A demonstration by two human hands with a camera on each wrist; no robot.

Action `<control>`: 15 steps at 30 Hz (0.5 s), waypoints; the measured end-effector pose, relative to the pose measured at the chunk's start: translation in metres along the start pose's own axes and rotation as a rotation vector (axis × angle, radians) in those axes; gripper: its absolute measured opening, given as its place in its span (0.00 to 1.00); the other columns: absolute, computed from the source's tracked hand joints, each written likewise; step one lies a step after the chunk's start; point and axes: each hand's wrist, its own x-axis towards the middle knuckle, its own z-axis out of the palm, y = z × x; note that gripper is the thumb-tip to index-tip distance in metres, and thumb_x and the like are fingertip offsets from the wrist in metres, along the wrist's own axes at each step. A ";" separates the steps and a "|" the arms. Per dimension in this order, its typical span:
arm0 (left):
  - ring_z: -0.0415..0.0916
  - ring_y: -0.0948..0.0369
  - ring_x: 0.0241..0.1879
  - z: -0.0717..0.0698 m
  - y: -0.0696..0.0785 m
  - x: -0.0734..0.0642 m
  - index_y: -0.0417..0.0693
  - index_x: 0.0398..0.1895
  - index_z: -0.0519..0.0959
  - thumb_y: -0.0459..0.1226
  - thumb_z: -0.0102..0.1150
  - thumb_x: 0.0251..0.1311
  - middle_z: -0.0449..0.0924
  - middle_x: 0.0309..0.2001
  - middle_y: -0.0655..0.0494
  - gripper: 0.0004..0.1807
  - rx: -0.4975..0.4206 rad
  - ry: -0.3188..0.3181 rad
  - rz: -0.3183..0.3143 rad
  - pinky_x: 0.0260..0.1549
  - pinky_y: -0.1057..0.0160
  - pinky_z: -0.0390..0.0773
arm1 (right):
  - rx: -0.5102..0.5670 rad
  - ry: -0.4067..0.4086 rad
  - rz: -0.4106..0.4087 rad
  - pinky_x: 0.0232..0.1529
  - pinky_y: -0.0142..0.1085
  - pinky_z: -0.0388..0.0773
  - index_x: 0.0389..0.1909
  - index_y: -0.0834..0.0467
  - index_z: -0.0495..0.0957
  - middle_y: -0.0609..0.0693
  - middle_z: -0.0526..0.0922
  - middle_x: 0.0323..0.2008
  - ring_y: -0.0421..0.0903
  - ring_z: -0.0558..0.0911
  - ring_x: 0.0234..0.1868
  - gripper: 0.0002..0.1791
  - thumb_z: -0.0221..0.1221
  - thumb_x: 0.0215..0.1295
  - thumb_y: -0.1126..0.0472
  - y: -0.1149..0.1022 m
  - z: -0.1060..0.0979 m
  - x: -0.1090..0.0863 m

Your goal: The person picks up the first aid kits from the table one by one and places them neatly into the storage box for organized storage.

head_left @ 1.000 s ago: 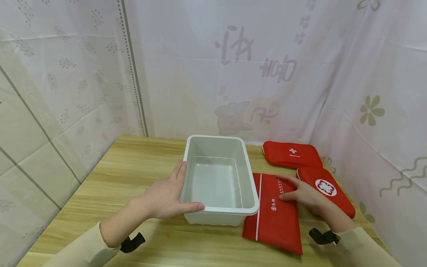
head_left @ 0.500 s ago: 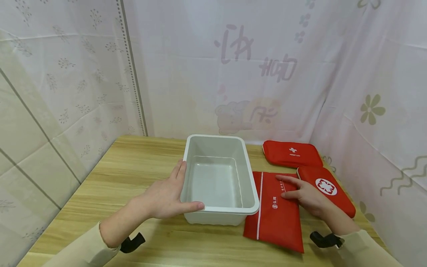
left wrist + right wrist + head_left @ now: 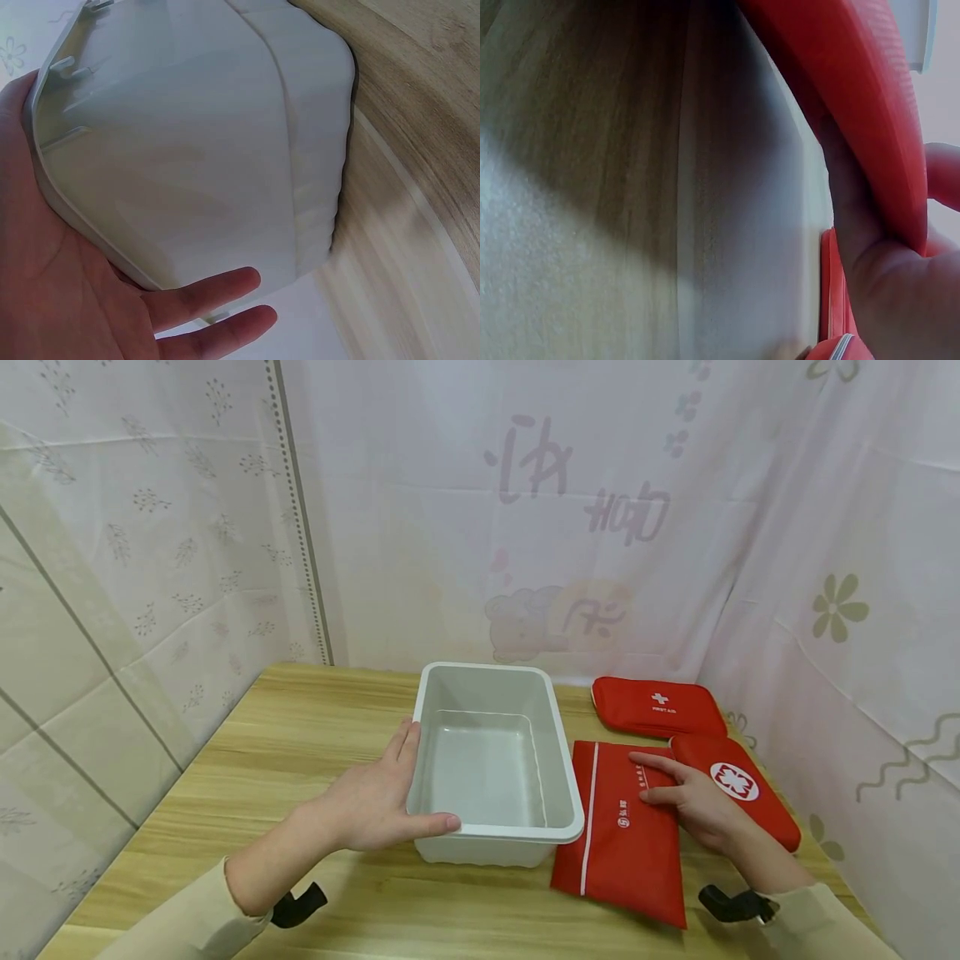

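A pale grey-white plastic bin stands near the middle of the wooden table. Straight fingers of my left hand lie along its left side, while the thumb rests on the near rim. The left wrist view has two extended fingers by the bin's outer wall. To the bin's right, my right hand grips a flat red pouch with a white stripe and white lettering. In the right wrist view, the red pouch is held between digits on both faces. Its upper left part is beside the bin, partly hidden.
Two red first-aid cases are at the right: one with a white cross at the back, another with a round white emblem in front, near the right hand. Patterned curtains hang behind and at both sides of the wooden table.
My right hand and the red pouch have shifted slightly to the right, and the pouch's far edge has risen a little. The left hand and the bin have stayed in place.
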 end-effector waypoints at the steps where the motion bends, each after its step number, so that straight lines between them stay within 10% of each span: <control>1: 0.87 0.39 0.56 0.000 0.000 0.000 0.37 0.90 0.34 0.82 0.57 0.58 0.35 0.91 0.36 0.79 0.000 0.000 0.000 0.54 0.39 0.86 | 0.005 0.003 -0.001 0.57 0.43 0.89 0.87 0.48 0.63 0.64 0.62 0.77 0.47 0.83 0.58 0.39 0.64 0.80 0.61 0.001 -0.001 0.001; 15: 0.87 0.40 0.54 0.000 0.000 0.000 0.38 0.91 0.34 0.81 0.59 0.57 0.35 0.91 0.36 0.80 -0.013 0.001 0.003 0.55 0.39 0.86 | 0.014 0.064 -0.019 0.56 0.42 0.89 0.83 0.33 0.68 0.55 0.66 0.72 0.45 0.80 0.59 0.36 0.64 0.80 0.58 -0.009 -0.015 -0.002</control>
